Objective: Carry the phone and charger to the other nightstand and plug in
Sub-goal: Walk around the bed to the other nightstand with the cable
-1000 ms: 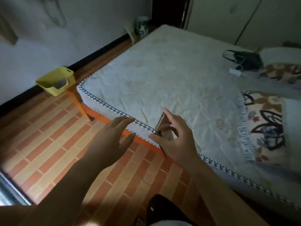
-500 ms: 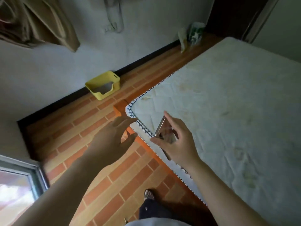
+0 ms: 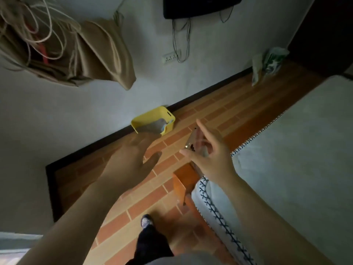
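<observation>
I'm pinching the slim gold-edged phone (image 3: 192,141) edge-on between the thumb and fingertips of my right hand (image 3: 208,155), centre frame, carrying it securely; my left hand (image 3: 131,159) is hovering spread and empty beside it, balancing me past the orange bed-frame corner (image 3: 184,178); no charger showing

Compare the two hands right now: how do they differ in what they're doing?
The right hand pinches the phone edge-on between thumb and fingers; the left hand holds nothing. The right hand's fingers are curled around the phone, the left hand's spread flat, palm down. The right hand is near the mattress corner, the left over the brick-patterned floor. Both are stretched forward.
</observation>
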The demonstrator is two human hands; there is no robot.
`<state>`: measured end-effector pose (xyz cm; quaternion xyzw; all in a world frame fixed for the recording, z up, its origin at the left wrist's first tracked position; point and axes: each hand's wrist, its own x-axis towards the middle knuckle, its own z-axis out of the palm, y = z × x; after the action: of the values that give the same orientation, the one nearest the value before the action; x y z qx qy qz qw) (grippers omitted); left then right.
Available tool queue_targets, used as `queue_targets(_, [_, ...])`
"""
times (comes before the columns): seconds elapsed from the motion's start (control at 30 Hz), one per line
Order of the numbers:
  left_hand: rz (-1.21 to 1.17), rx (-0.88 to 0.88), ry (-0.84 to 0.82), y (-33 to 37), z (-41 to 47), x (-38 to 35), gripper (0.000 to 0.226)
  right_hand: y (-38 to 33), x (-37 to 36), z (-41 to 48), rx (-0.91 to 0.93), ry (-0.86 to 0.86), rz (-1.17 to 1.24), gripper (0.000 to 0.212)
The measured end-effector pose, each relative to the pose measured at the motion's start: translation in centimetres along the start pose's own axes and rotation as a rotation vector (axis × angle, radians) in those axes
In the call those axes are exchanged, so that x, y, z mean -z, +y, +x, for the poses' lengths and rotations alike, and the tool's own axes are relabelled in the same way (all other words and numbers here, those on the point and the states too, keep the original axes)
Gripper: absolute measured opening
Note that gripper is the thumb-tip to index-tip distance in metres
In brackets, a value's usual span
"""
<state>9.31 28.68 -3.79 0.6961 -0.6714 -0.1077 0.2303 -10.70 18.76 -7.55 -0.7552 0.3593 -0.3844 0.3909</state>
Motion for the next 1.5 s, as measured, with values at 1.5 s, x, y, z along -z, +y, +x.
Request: queue_targets(1.5, [-0.195, -0.67, -0.43, -11.5, 99.0, -11.9, 0.047, 30.0, 14.6, 73.5, -0.4, 0.758, -0.293, 0.086])
